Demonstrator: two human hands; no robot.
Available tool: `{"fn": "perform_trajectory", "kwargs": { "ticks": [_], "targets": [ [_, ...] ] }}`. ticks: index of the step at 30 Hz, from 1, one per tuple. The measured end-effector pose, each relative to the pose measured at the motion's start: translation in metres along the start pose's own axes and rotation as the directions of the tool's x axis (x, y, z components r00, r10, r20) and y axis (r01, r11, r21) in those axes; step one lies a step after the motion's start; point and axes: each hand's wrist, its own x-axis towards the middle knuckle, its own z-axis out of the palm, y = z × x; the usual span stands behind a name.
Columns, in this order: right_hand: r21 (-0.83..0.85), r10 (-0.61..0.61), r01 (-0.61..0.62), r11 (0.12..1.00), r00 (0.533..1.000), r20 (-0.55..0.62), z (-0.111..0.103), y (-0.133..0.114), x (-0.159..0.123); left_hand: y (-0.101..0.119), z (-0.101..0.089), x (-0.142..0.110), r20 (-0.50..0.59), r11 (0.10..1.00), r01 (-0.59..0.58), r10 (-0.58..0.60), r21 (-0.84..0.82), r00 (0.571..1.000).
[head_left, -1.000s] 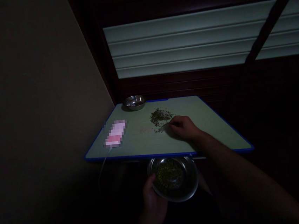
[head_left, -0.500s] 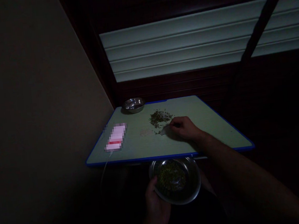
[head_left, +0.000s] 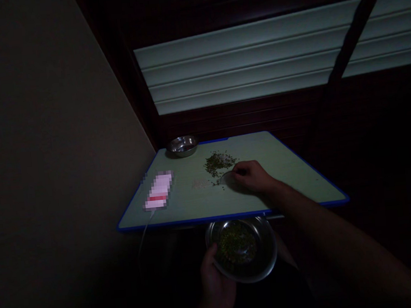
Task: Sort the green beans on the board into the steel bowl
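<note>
My left hand (head_left: pixel 217 281) grips the left rim of a steel bowl (head_left: pixel 270 261), its thumb over the edge. Green bean-like grains (head_left: pixel 236 243) lie inside that bowl, below the table's front edge. Over the table, my right hand (head_left: pixel 254 176) is closed on what looks like a spoon (head_left: pixel 226 176), its rounded end low at the tabletop. A few dark grains (head_left: pixel 216 182) lie at the spoon's tip. Just beyond is a loose pile of small dark grains (head_left: pixel 219 162) with paler bits among them. Left of the spoon is a patch of whitish grains (head_left: pixel 200 183).
The pale green table (head_left: pixel 285 151) has a blue edge. A small steel bowl (head_left: pixel 183 147) stands at its back left corner. A blurred-out phone (head_left: pixel 160 190) lies at left, its cable (head_left: pixel 144 232) hanging over the front edge. A wall (head_left: pixel 59 114) rises close on the left.
The spoon's end has shifted slightly, and a few dark grains near its tip lie differently. Both hands keep nearly the same place; the view has tilted a little.
</note>
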Motion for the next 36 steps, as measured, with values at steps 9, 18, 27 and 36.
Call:
{"fn": "perform_trajectory", "kwargs": {
  "ticks": [9, 18, 27, 36],
  "targets": [
    [-0.07, 0.023, -0.023, 0.997, 1.0, -0.007, 0.0, 0.002, 0.0, 0.0, 0.002, 0.0, -0.019, 1.0, 0.015, -0.015, 0.003, 1.0],
    [-0.089, -0.025, 0.022, 0.996, 0.999, -0.022, 0.002, 0.002, 0.001, 0.0, 0.0, 0.001, 0.028, 1.0, 0.006, -0.005, -0.02, 1.0],
    [-0.144, -0.117, 0.117, 0.983, 0.993, 0.005, 0.01, -0.001, 0.004, -0.001, 0.001, 0.0, 0.023, 1.0, 0.004, -0.004, 0.013, 1.0],
    [-0.083, -0.18, 0.183, 0.98, 0.983, 0.041, 0.008, -0.001, 0.003, 0.001, 0.003, -0.002, 0.0, 1.0, 0.02, -0.02, 0.006, 1.0]
  ]
}}
